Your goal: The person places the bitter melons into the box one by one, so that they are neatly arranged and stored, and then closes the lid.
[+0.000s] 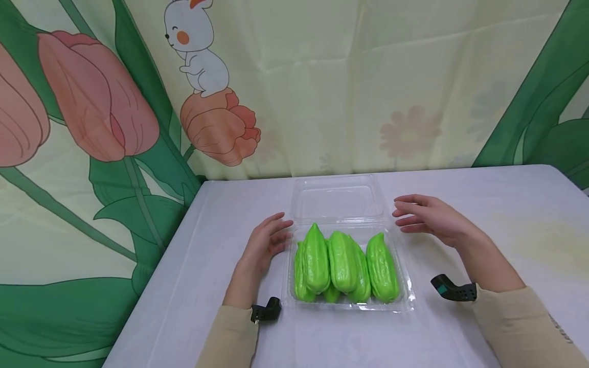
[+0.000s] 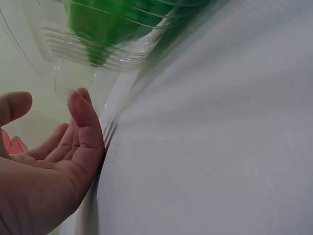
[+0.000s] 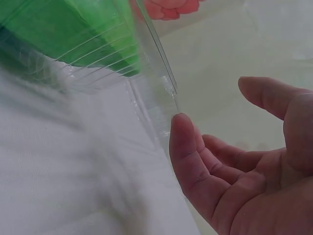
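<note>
A clear plastic clamshell box (image 1: 407,301) lies on the table with its lid (image 1: 338,202) folded back, away from me. Several glossy, bright green, ridged vegetables with pointed tips, resembling bitter melons (image 1: 383,268), are piled in its base. By the box's left side is my left hand (image 1: 267,244), its fingers relaxed and slightly bent, fingertips right at the rim. My right hand (image 1: 428,220) hovers to the right of the lid, fingers loosely extended toward it. Both wrist views show bare palms, with green vegetables (image 2: 112,22) seen through the box wall.
A white cloth covers the table (image 1: 349,340). Behind it hangs a curtain (image 1: 313,102) printed with tulips and a rabbit. Each wrist wears a black band with a small camera, the left one (image 1: 267,311) close to the box's near left corner.
</note>
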### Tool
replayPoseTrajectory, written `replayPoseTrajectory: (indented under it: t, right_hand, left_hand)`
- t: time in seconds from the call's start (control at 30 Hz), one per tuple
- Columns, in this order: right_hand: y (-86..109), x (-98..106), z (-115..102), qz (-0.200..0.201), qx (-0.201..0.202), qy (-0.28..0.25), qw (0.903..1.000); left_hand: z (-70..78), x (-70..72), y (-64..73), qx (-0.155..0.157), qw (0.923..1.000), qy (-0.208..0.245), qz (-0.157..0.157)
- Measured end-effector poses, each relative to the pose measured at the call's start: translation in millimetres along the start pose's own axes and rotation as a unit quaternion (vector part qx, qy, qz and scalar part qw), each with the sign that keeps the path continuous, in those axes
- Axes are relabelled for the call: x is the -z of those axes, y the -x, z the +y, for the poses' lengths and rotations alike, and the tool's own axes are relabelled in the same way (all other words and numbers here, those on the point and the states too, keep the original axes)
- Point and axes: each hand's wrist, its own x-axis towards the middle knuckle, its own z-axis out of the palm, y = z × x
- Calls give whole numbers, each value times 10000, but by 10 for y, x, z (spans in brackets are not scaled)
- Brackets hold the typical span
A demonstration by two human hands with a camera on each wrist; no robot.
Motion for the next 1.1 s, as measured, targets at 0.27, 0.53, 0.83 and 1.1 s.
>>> replayPoseTrajectory:
  t: [0.27, 0.53, 0.83, 1.1]
  right_hand:
    - [-45, -35, 64, -52, -164, -269, 9995]
    - [-92, -69, 157, -279, -126, -463, 9985]
    - [-101, -143, 190, -437, -47, -837, 9955]
    - [-75, -151, 204, -380, -53, -1054, 9937]
  left_hand:
    - [-40, -21, -57, 128, 9997, 177, -113]
    - [-52, 5, -76, 35, 9995, 202, -257]
    - [-50, 17, -65, -24, 9989, 43, -461]
    - [-52, 9, -58, -164, 9973, 59, -716]
